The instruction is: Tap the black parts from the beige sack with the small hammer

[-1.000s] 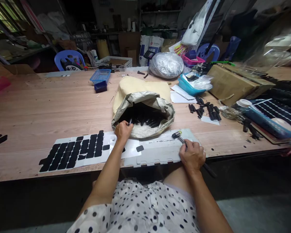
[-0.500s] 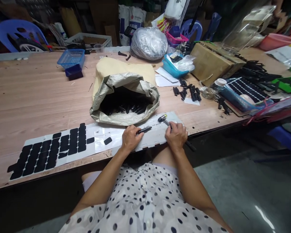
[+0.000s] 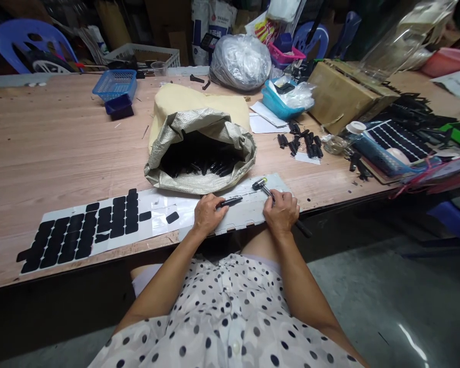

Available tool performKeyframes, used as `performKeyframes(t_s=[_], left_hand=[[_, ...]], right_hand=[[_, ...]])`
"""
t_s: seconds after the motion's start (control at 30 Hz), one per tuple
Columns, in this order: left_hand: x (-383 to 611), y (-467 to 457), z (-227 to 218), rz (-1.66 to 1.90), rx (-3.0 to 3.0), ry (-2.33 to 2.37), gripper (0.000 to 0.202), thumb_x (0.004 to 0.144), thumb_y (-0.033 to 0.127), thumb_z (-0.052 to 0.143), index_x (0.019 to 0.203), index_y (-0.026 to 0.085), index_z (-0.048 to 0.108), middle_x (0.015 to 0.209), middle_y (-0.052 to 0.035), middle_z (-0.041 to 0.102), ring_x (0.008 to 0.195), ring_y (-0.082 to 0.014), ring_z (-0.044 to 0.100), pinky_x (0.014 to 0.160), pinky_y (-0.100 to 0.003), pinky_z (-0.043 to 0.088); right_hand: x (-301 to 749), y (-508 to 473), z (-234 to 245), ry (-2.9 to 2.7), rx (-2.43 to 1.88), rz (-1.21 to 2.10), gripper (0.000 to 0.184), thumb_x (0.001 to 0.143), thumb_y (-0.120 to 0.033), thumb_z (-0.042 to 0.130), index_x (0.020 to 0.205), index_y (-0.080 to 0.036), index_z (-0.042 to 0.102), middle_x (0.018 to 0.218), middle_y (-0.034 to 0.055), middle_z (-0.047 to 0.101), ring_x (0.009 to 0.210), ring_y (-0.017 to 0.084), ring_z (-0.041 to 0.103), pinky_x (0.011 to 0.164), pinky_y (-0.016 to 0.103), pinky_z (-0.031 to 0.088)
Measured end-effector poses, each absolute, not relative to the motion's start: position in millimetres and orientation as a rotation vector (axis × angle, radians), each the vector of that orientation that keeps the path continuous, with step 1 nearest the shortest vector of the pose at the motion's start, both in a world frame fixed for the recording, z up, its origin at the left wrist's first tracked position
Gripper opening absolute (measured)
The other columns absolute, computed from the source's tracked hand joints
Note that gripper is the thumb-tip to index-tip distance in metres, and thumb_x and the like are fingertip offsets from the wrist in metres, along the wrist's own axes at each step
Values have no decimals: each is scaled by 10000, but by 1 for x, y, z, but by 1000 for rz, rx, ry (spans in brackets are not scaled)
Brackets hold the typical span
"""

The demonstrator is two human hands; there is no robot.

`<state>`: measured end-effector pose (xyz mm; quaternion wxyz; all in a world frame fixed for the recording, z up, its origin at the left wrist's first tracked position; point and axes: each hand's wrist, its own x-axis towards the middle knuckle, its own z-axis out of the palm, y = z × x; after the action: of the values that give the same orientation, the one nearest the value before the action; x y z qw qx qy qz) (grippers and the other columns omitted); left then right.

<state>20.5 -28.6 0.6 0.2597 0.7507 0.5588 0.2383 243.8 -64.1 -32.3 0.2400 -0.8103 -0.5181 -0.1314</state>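
Observation:
My left hand (image 3: 209,213) pinches a slim black pointed piece (image 3: 232,201) low over a grey-white board (image 3: 245,210) at the table's front edge. The piece's exact kind I cannot make out. In my right hand (image 3: 281,210) is a small hammer (image 3: 261,185), its yellow-tipped head up to the left over the board and its black grip reaching past the edge. Behind my hands lies a woven sack (image 3: 199,186), its mouth towards me, with many black pieces (image 3: 214,166) inside. Left of the board, a white sheet (image 3: 118,245) carries rows of black pads (image 3: 69,237).
Loose black parts (image 3: 310,145) lie right of the sack, near a turquoise basin (image 3: 281,105) and a cardboard box (image 3: 341,97). A blue basket (image 3: 117,84) and a dark blue tray (image 3: 118,107) stand at the back left. A clear plastic bag (image 3: 239,61) sits behind the sack.
The whole view has shifted slightly, things on the table appearing a little higher and to the right. Both hands keep their holds on the black piece and the hammer.

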Motion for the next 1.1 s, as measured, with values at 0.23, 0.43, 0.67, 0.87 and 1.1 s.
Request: performKeyframes(t_s=[0.23, 0.43, 0.67, 0.87, 1.1], left_hand=[[22, -27, 3, 663, 1981, 1522, 189, 818, 187, 712, 989, 249, 765, 865, -14, 677, 899, -205, 625, 852, -315, 509], [24, -25, 6, 624, 1942, 1510, 197, 804, 169, 710, 976, 252, 755, 873, -7, 673, 906, -204, 620, 863, -322, 498], [25, -25, 5, 636, 1949, 1489, 192, 799, 173, 708, 963, 265, 746, 869, -6, 660, 904, -207, 614, 859, -327, 497], [26, -26, 6, 635, 1949, 1477, 235, 785, 145, 699, 983, 261, 751, 880, -6, 666, 884, -200, 612, 857, -318, 494], [28, -26, 5, 677, 1915, 1488, 115, 809, 230, 721, 908, 261, 771, 883, -12, 681, 857, -191, 610, 827, -313, 492]], right_hand=[[251, -66, -27, -1391, -2145, -235, 292, 915, -256, 497, 1079, -207, 734, 961, 108, 612, 919, 252, 507, 795, 356, 372], [232, -88, -10, -1487, -1804, 161, 347, 964, -340, 454, 1153, -217, 718, 1005, 95, 673, 961, 232, 617, 878, 368, 495], [203, -96, -9, -1637, -1573, 458, 392, 985, -313, 438, 1292, -261, 676, 1016, 69, 708, 873, 180, 639, 819, 340, 552], [200, -102, -3, -1710, -1637, 430, 407, 976, -253, 428, 1272, -258, 708, 878, 52, 678, 819, 179, 646, 791, 301, 546], [197, -107, 0, -1741, -1658, 371, 401, 987, -254, 425, 1259, -273, 720, 822, 40, 637, 794, 179, 637, 755, 282, 538]])
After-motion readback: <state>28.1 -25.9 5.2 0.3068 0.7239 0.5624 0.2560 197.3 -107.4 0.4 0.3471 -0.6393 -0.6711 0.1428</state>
